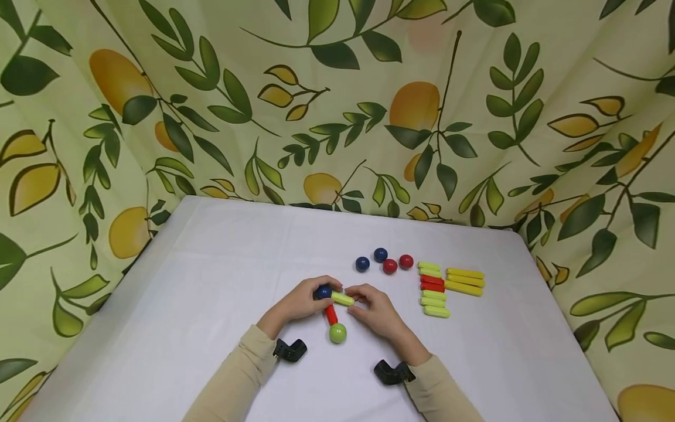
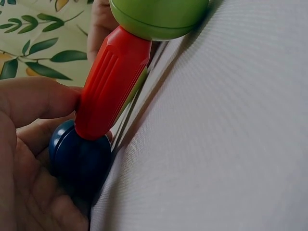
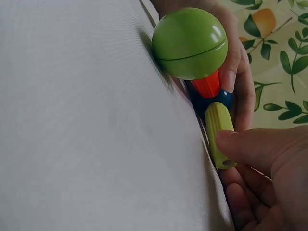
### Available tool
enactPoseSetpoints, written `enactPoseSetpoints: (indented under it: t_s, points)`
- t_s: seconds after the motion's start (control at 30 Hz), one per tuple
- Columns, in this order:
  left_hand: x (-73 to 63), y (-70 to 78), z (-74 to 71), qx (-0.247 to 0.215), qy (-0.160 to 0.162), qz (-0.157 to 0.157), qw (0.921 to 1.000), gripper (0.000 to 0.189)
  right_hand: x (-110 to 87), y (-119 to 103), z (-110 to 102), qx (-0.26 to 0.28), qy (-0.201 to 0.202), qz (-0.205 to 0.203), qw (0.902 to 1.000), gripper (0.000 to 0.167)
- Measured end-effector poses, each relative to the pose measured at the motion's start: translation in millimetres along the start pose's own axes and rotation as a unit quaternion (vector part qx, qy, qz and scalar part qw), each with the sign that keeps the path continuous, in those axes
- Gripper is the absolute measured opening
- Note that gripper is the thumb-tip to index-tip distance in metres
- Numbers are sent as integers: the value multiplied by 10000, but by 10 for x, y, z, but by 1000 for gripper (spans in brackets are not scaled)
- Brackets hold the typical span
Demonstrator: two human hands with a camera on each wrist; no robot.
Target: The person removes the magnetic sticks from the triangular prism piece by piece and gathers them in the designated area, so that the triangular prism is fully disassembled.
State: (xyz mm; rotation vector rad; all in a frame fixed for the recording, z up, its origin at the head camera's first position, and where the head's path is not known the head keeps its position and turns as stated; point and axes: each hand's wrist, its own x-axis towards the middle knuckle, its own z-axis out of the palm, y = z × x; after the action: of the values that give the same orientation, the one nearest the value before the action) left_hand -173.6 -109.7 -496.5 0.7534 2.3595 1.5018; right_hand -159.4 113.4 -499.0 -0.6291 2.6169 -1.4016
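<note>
My left hand (image 1: 300, 301) holds a dark blue ball (image 1: 323, 292), with fingers behind it and the thumb near its joint with the sticks. A red stick (image 2: 111, 84) runs from the blue ball to a light green ball (image 1: 337, 333) lying nearer me. From the blue ball's right side a yellow-green stick (image 1: 343, 299) points rightward. My right hand (image 1: 378, 312) pinches that stick's free end, thumb on top and fingers beneath, as the right wrist view shows. Part of the blue ball is covered by the left fingers.
Behind the hands lie two blue balls (image 1: 362, 264) and two red balls (image 1: 389, 266). To the right are rows of yellow-green sticks (image 1: 436, 312), red sticks (image 1: 432, 283) and longer yellow sticks (image 1: 464, 288). A white cloth (image 1: 253, 240) covers the table; a patterned curtain (image 1: 348, 146) hangs behind.
</note>
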Motion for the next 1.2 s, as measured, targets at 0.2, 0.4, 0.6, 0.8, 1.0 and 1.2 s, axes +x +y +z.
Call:
enactPoseSetpoints:
  t_s: [0.2,0.4,0.6,0.8,1.0,1.2]
  points:
    - [4,10,5,48,-28,6,10000,30,15,29,48,-299,244,-170,9991,25]
    - [0,9,-1,78,-62,19,9999,30,8,21,61,-406,487,-251,9977,20]
    - [3,4,3,131,-85,-34,9999,31,7,-22,52,-150,860,26,9962,16]
    - [5,24,12,186,-65,-45,9998,31,9,-32,58,-244,999,123,9946,14]
    - [13,14,17,249,-20,-54,9997,34,1,-40,70,-244,1334,300,9903,16]
    - [10,19,15,269,24,-74,9996,37,-10,-86,22,181,1418,696,9873,18]
